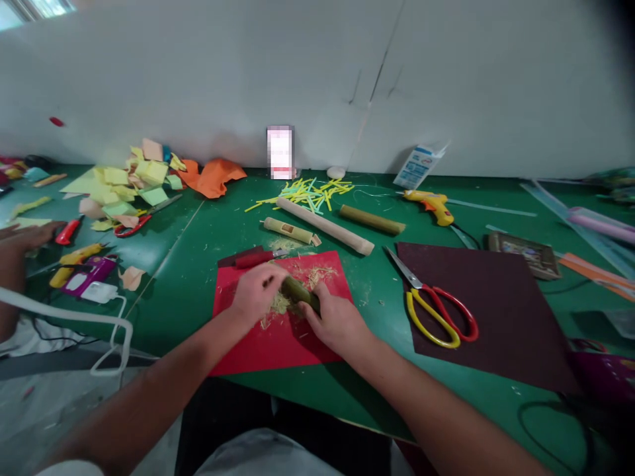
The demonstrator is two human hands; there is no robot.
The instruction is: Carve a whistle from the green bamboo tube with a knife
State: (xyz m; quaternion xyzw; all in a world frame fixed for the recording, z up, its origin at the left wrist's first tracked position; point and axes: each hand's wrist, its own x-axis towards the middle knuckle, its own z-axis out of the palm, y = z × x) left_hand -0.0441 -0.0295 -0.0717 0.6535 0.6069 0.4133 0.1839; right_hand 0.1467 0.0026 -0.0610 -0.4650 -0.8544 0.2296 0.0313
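Note:
A short green bamboo tube (299, 292) is gripped in my right hand (342, 320), its far end pointing up and left. At that end, my left hand (258, 291) is closed with its fingers curled; what they pinch, if anything, is hidden. Pale shavings (280, 303) lie below the tube on a red sheet (238, 354). Along the sheet's upper edge rests a red-handled tool (255, 258), just above my left hand. Beyond it are a bamboo piece with a cut window (290, 230), a long pale stick (325, 226) and another green bamboo piece (372, 219).
Scissors (441, 314) lie on a dark sheet (510, 317) at right. Behind them are a yellow glue gun (431, 205) and a framed block (523, 253). Yellow paper strips (302, 195), crumpled papers (124, 182) and a white cable (64, 307) are around. Another person's hand (42, 235) is at left.

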